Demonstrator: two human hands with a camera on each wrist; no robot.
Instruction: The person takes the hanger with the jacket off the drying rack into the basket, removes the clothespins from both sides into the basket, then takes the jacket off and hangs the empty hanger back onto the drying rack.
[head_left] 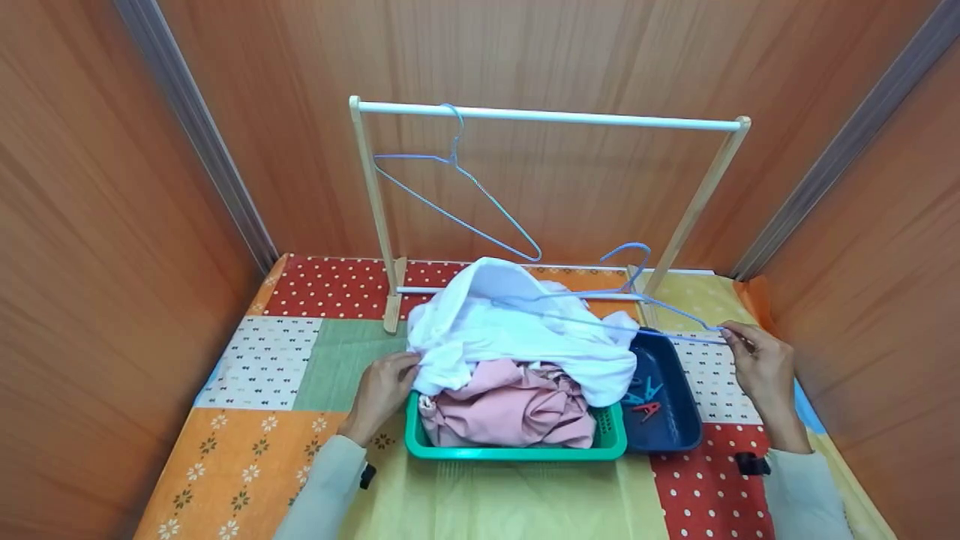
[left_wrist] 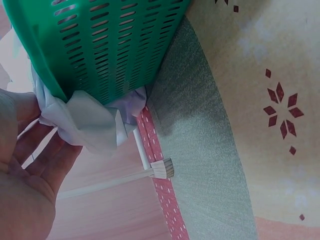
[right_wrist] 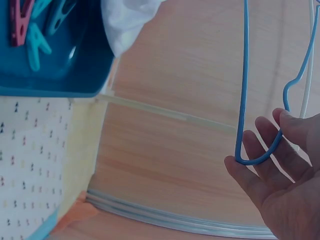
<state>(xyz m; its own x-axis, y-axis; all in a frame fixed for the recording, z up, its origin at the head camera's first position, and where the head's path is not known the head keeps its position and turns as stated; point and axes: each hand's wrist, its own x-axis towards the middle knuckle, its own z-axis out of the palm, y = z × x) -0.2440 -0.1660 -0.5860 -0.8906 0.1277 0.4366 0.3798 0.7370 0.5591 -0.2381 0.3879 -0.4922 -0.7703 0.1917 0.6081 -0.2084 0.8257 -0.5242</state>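
Observation:
A white garment (head_left: 510, 330) lies heaped over a green basket (head_left: 517, 453), partly covering a folded pink cloth (head_left: 517, 409). At the heap's left edge my left hand (head_left: 384, 386) pinches the white fabric (left_wrist: 90, 120) between thumb and fingers, beside the basket's slotted wall (left_wrist: 110, 50). My right hand (head_left: 761, 364) holds one corner of a blue wire hanger (head_left: 667, 307), the thumb and fingers about the wire (right_wrist: 244, 90). The hanger's hook points up, and its other end reaches left into the white garment, where the cloth partly veils it.
Behind the basket stands a wooden rack with a white rail (head_left: 570, 116); a second wire hanger (head_left: 495, 202) hangs near its left end. A dark blue tray (head_left: 675, 427) with several clothespins (head_left: 646, 409) sits to the right. Wood-grain panels (head_left: 97, 225) enclose the patchwork-covered table (head_left: 270, 450).

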